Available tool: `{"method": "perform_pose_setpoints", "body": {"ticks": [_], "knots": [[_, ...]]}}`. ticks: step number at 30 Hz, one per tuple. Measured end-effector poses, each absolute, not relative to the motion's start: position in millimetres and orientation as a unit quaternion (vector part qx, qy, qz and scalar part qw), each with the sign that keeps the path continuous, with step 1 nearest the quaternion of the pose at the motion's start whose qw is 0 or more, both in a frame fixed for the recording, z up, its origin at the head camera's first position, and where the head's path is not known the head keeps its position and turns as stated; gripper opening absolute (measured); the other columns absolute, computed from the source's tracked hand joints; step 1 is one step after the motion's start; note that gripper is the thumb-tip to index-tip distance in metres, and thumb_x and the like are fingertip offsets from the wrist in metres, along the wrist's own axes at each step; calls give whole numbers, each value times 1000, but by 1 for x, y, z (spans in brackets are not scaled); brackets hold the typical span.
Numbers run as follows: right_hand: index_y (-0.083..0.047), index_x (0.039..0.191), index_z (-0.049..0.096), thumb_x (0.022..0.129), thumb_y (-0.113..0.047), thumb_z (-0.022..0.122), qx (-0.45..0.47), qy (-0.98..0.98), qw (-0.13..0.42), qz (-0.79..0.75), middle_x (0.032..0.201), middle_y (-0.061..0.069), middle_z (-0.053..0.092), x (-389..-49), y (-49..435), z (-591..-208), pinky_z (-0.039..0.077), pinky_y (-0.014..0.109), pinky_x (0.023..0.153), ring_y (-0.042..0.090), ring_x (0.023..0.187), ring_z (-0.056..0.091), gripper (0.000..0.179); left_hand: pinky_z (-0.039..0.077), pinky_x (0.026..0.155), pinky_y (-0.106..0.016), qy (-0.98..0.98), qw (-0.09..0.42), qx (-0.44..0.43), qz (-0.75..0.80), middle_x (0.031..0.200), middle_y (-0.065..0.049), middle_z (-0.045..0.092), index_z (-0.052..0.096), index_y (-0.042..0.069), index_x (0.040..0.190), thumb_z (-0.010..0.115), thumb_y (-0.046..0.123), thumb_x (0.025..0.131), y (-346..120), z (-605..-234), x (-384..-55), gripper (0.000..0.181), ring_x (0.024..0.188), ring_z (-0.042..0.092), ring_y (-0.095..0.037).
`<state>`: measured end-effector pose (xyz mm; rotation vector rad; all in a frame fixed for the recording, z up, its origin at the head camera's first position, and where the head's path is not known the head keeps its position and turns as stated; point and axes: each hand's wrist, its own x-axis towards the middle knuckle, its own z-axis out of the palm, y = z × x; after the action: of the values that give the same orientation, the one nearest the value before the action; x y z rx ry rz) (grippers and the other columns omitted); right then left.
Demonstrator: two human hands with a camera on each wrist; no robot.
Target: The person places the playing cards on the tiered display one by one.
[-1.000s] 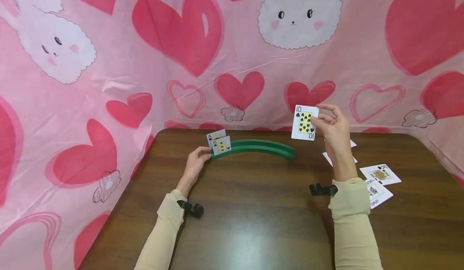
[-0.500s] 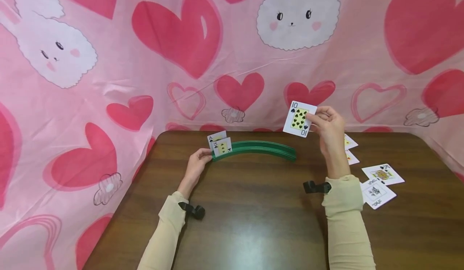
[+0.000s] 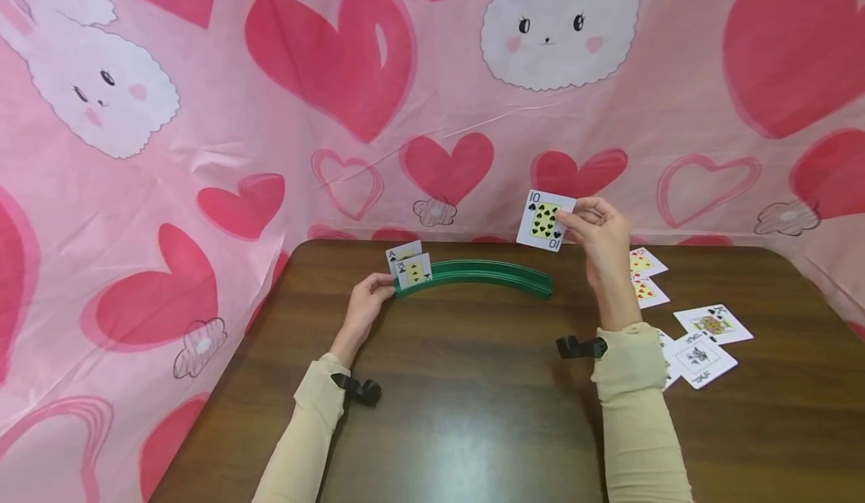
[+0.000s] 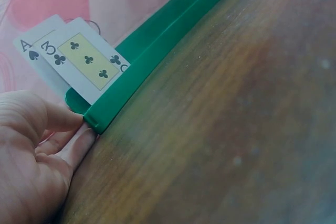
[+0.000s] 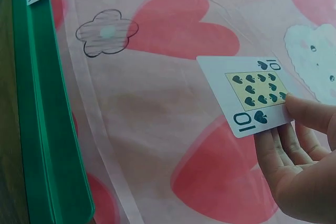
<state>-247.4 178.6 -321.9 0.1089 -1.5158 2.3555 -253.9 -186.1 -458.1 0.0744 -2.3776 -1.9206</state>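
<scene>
A curved green playing-card holder (image 3: 489,271) stands near the table's back edge. My left hand (image 3: 368,304) pinches its left end between thumb and fingers, as the left wrist view shows close up. Two cards stand in the slot at that end: the three of clubs (image 4: 88,59) in front, partly covering the ace of spades (image 4: 31,51). Above the holder's right end, my right hand (image 3: 604,244) holds up the ten of spades (image 3: 546,220) by its right edge, thumb on the face and fingers behind. The card is raised well clear of the slot.
Several face-up cards lie on the wooden table (image 3: 459,398) to the right, among them a king (image 3: 713,323) and a joker (image 3: 700,359) that overlap. Two red-pip cards (image 3: 647,290) lie farther back, partly behind my right wrist. A pink heart-print cloth (image 3: 439,112) hangs behind the table.
My right hand has moved left with the ten of spades, toward the holder, uncovering more of the cards on the right. My left hand and the holder stay put.
</scene>
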Motion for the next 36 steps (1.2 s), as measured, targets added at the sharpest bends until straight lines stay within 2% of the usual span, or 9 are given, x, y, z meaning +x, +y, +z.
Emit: {"method": "perform_pose_setpoints", "body": {"ticks": [10, 17, 21, 25, 36], "knots": [[-2, 87, 62, 71, -4, 71, 13, -561, 170, 810, 75, 3, 65, -254, 149, -322, 47, 22, 63, 13, 71, 60, 19, 41, 80, -28, -774, 42, 25, -631, 105, -11, 60, 61, 3, 101, 58, 3, 82, -186, -458, -254, 19, 95, 53, -16], [0, 91, 64, 71, -6, 72, 19, -571, 165, 804, 77, 5, 65, -259, 126, -327, 49, 24, 64, 15, 72, 60, 22, 42, 79, -27, -770, 43, 20, -636, 105, -12, 60, 61, 2, 101, 57, 2, 82, -185, -457, -255, 19, 95, 54, -16], [-2, 93, 66, 70, -12, 74, 32, -579, 145, 802, 84, 6, 64, -265, 115, -338, 50, 27, 63, 18, 74, 59, 26, 42, 80, -28, -765, 43, 22, -643, 104, -11, 61, 61, 2, 100, 57, 1, 82, -187, -458, -255, 18, 94, 54, -16], [-3, 94, 66, 69, -17, 75, 38, -589, 120, 798, 88, 10, 63, -267, 104, -348, 50, 29, 67, 20, 78, 58, 31, 42, 80, -29, -764, 44, 18, -643, 104, -12, 60, 60, 2, 101, 57, 2, 82, -187, -459, -255, 19, 94, 54, -17], [-2, 98, 64, 73, -17, 71, 30, -656, 78, 750, 87, 7, 63, -274, 87, -361, 50, 31, 70, 18, 78, 59, 29, 42, 79, -27, -757, 37, 23, -652, 104, -11, 61, 61, 2, 101, 57, 3, 83, -186, -459, -255, 19, 94, 55, -17]]}}
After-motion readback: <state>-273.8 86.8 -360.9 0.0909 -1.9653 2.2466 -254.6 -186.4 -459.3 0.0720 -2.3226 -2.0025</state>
